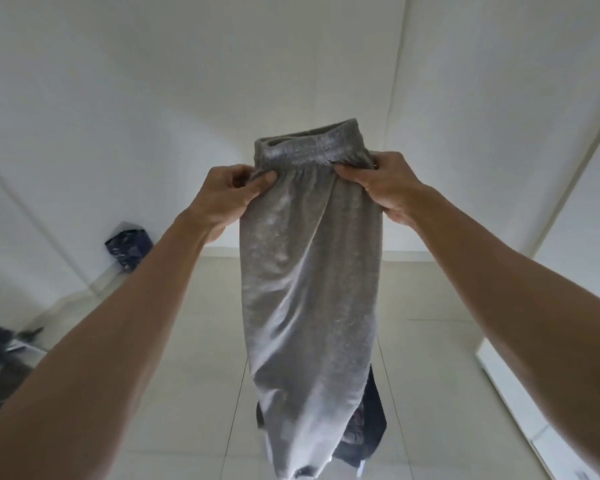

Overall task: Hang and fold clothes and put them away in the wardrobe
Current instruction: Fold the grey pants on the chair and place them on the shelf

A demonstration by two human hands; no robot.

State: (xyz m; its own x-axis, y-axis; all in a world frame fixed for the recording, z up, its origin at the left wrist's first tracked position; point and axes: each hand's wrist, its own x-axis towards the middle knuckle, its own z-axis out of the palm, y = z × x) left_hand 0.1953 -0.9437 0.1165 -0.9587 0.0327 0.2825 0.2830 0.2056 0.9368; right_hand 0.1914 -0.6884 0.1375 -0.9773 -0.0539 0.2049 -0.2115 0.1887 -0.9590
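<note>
Hanging vertically, grey garment (309, 271), waistband up, both hands pinching it

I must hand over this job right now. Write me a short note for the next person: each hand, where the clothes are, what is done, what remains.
Left hand: closed grip on the left side of the elastic waistband of the grey jersey trousers.
Right hand: closed grip on the right side of the same waistband.
The trousers hang straight down in the air, above the pale tiled floor. Dark blue clothing lies on the floor behind them.
Done: trousers picked up and held out by the waist.
Left: fold or hang them and put them away. No wardrobe interior is in view.
</note>
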